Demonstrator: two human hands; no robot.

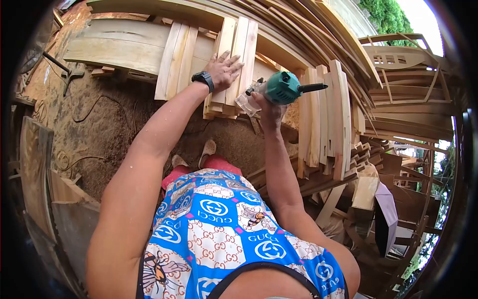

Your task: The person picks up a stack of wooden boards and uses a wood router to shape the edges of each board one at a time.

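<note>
My left hand [224,72], with a dark watch [203,78] on its wrist, lies flat with fingers spread on a bundle of light wooden strips [246,37]. A trim router [283,88] with a green motor body and a clear plastic base is gripped in my right hand [271,113]. Its clear base is beside the right edge of the strips, and a black cord sleeve sticks out to the right. Whether the bit touches the wood cannot be seen. More pale strips [175,62] lie to the left of the bundle.
Wide boards [117,47] lie beneath the strips. At right stands another group of slotted wooden pieces [323,119]. Long curved planks [318,35] are stacked behind. Cords [82,162] lie on the sawdust-covered ground [107,129], and panels [37,159] lean at the left.
</note>
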